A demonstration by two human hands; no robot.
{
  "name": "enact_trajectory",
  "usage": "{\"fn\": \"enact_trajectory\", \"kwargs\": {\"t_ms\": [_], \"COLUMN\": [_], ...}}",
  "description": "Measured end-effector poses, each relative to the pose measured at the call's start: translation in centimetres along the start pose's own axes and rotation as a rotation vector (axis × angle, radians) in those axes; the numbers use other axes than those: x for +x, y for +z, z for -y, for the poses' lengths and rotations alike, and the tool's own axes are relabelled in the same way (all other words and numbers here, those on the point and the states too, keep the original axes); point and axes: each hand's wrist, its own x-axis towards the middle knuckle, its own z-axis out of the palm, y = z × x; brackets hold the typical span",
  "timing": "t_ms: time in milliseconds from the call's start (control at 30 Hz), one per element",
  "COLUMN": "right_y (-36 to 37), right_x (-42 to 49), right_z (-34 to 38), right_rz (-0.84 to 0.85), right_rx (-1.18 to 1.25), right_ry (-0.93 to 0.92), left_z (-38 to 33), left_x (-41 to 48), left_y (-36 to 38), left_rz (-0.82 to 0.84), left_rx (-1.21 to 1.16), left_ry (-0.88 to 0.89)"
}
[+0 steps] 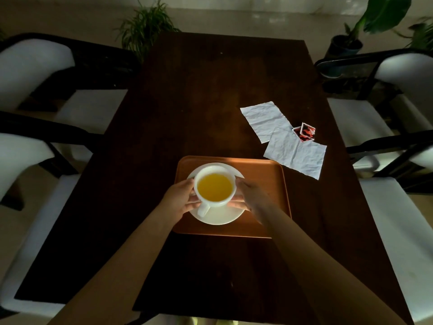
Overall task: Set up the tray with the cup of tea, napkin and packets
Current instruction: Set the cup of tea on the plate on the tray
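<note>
- Dark wooden table, rectangular, running away from the camera and filling the middle of the view.
- Two white-cushioned chairs with black frames standing along the left side: far one, near one.
- Two matching chairs standing along the right side: far one, near one.
- Spiky green plant sitting beyond the table's far left corner.
- Broad-leafed plant growing from a dark pot at far right.
</note>
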Motion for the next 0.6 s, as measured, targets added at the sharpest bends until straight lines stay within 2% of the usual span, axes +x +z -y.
{"fn": "enact_trajectory", "kwargs": {"t_ms": [233,367,500,600], "right_y": [0.0,-0.8,-3.0,-5.9], "right_x": [0.8,1.1,1.4,1.4], "right_z": [-0.2,0.2,1.6,3.1], "right_rz": [-0.069,-0.137,-0.178,-0.241], "right_rx": [-0.147,-0.223,-0.119,-0.12], "right_ry": [-0.089,-0.109,-0.049,-0.09], "left_z": [-0.3,-0.9,-3.4,-7.2], "left_x": [-0.1,0.1,0.1,-0.2], "left_y": [0.0,-0.4,-0.9,-0.1], "left_rz": [0.013,-0.137,-0.215,-0.283], "left_rx": [0.059,0.174,0.528,0.769], "left_ry": [0.022,0.149,0.33,0.479]}}
